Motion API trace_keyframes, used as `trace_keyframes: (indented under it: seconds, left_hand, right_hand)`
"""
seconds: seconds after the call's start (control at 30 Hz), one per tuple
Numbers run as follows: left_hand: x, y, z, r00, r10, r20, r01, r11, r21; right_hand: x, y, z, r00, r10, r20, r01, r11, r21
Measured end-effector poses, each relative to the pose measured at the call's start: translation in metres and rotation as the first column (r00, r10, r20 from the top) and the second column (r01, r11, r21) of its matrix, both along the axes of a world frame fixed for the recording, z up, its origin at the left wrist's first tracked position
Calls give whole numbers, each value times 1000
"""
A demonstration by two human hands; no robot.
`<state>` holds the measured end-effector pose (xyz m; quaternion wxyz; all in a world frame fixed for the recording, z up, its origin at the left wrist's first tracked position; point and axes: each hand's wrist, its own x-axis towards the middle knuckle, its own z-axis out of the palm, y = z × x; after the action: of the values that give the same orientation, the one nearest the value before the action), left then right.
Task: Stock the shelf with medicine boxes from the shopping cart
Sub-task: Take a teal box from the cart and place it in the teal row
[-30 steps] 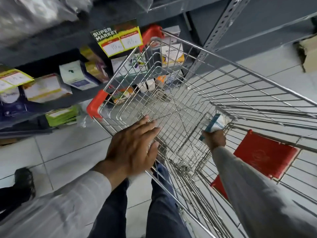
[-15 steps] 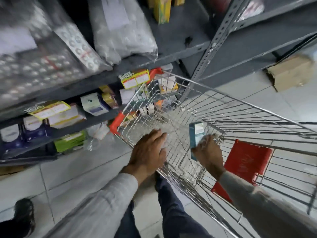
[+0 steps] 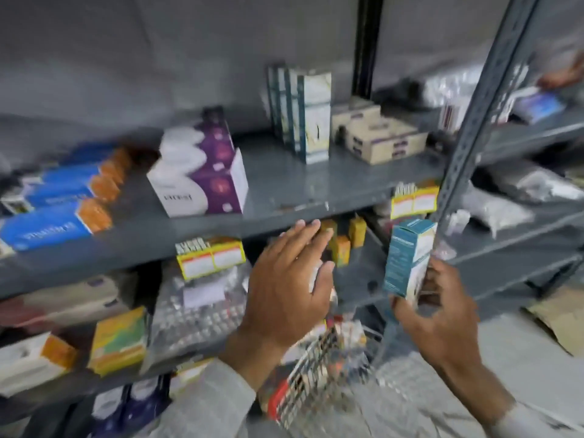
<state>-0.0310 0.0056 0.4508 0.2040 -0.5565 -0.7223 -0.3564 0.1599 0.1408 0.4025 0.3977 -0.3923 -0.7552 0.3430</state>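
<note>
In front of the shelf [image 3: 316, 191], the person's right hand [image 3: 442, 314] held a teal and white medicine box [image 3: 407, 257] upright, pinched at its lower end between thumb and fingers. Half a second earlier this same box was still low inside the shopping cart [image 3: 309, 384], and the view looked down into the wire basket; now the box was lifted up to the level of the shelf edge, and the cart showed only as a blur below the hands. The left hand [image 3: 287, 279], which had rested on the cart rim, was now raised with fingers spread flat and empty, just left of the box, in front of the lower shelf. So the pick from the cart seemed finished and the placing step was starting. Above the left hand, a bare patch of the shelf lay between the purple and white box [image 3: 202, 172] and the tall standing boxes [image 3: 303, 112], and it looked a likely place for the box.
</note>
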Motion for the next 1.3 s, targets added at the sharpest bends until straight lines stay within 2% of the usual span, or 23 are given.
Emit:
trace_keyframes:
  seconds: [0.1, 0.23, 0.3, 0.43, 0.6, 0.8, 0.9, 1.03, 1.2, 1.3]
  left_hand:
    - [-31, 16, 41, 993, 110, -48, -111, 993, -33]
    - [-60, 42, 55, 967, 243, -80, -255, 903, -345]
    - [-66, 49, 49, 953, 284, -106, -301, 846, -440]
    - [-66, 51, 41, 925, 348, -150, -377, 812, -445]
    - [-68, 51, 38, 923, 350, -160, -384, 808, -447]
    - [-69, 51, 37, 929, 333, -159, -369, 819, -438]
    - [-69, 51, 36, 929, 333, -163, -371, 826, -425]
    - [-69, 52, 35, 931, 329, -162, -366, 834, -412]
    - [-70, 52, 33, 931, 327, -164, -366, 842, -397]
    - [-69, 52, 34, 932, 328, -156, -363, 842, -400]
  right_hand:
    - [-31, 18, 57, 993, 55, -108, -44, 994, 103]
    - [-81, 39, 119, 983, 122, -135, -96, 979, 182]
    - [-110, 50, 136, 984, 147, -103, -128, 976, 177]
    - [-159, 70, 143, 986, 166, -32, -158, 973, 168]
    - [-190, 79, 133, 989, 146, -26, -140, 976, 164]
    - [-189, 71, 118, 995, 98, -7, -94, 971, 220]
    - [-178, 64, 106, 991, 123, -54, -110, 974, 197]
    - [-166, 54, 96, 993, 58, -101, -38, 982, 187]
    - [-182, 59, 107, 996, 83, -14, -80, 981, 178]
    - [-190, 65, 111, 998, 40, 41, -47, 981, 191]
